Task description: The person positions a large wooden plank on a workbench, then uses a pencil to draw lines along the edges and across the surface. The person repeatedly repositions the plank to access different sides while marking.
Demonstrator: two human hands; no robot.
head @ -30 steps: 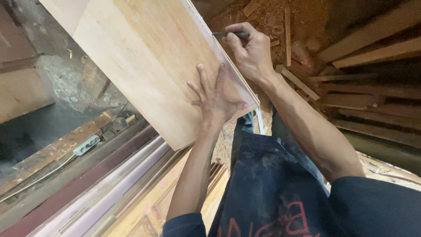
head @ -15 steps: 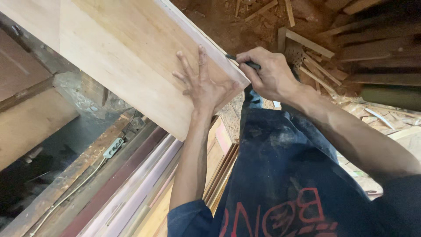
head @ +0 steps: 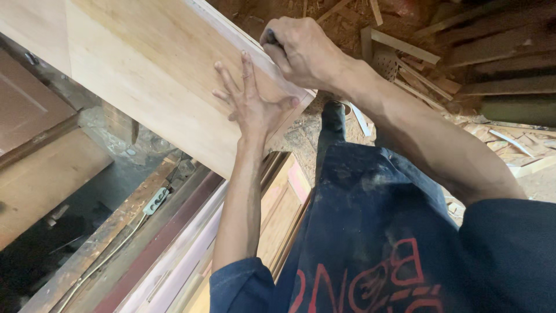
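My right hand (head: 301, 49) is closed tight around a dark pencil (head: 271, 38); only its end shows between the fingers, at the right edge of the pale wooden board (head: 145, 75). My left hand (head: 250, 107) lies flat on the board, fingers spread, holding nothing. I see no drawn line on the wood, so I judge the marking is only at its beginning. The board's long axis runs from upper left to lower right, its near end pointing at my dark apron (head: 370, 232). Wood offcuts (head: 405, 55) lie beyond.
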